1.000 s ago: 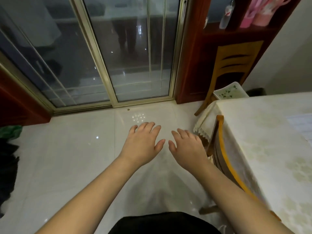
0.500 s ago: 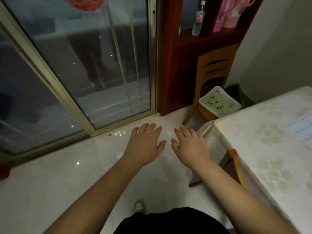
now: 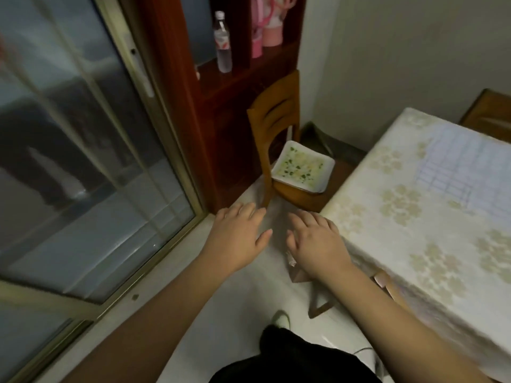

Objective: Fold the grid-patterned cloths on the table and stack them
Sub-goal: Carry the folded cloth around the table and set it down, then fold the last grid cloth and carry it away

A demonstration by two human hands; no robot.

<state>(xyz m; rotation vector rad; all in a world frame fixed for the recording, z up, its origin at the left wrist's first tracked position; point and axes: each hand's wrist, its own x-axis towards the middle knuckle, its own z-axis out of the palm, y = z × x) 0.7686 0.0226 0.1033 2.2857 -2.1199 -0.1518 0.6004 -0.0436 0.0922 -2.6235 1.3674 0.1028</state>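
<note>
A pale grid-patterned cloth [image 3: 467, 164] lies flat on the table [image 3: 398, 222] at the right, running off the frame's right edge. The table wears a cream floral tablecloth. My left hand [image 3: 235, 236] hovers palm down over the floor, fingers spread, holding nothing. My right hand [image 3: 315, 241] hovers beside it, just left of the table's near corner, fingers also apart and empty. Both hands are well short of the cloth.
A wooden chair [image 3: 279, 150] with a square floral plate [image 3: 301, 167] on its seat stands beyond the hands. A dark wood cabinet [image 3: 199, 106] holds a bottle [image 3: 222, 42]. Sliding glass doors [image 3: 83, 150] fill the left. Another chair [image 3: 384, 283] is tucked under the table's near edge.
The view has swung to the right, bringing the table and the grid cloth further into sight. Both hands keep the same spread, palm-down pose and now sit close to the table corner.
</note>
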